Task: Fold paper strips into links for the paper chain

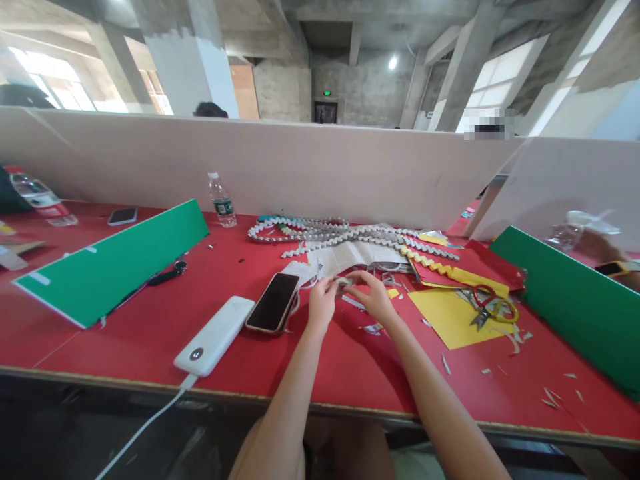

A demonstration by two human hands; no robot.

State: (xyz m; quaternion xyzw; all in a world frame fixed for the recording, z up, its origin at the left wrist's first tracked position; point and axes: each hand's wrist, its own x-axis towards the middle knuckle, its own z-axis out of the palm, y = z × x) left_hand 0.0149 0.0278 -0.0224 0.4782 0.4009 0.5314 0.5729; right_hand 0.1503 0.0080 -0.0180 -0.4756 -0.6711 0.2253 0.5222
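Observation:
My left hand (323,300) and my right hand (371,293) meet above the red table, fingers closed from both sides on a small folded paper strip (344,283). Much of the strip is hidden by my fingers. Just beyond them lie printed paper sheets (350,257) and long zigzag-folded paper chains (300,233) in white and grey. A yellow folded chain (425,261) stretches to the right. Left of my left hand rests a dark-screened phone (274,302), with a white power bank (215,335) beside it.
Scissors (483,313) with red and yellow handles lie on yellow paper (445,327) at the right, among paper scraps. Green dividers (125,260) stand at both sides. A water bottle (223,202) stands by the white partition (310,167). A person's arm (600,247) shows at far right.

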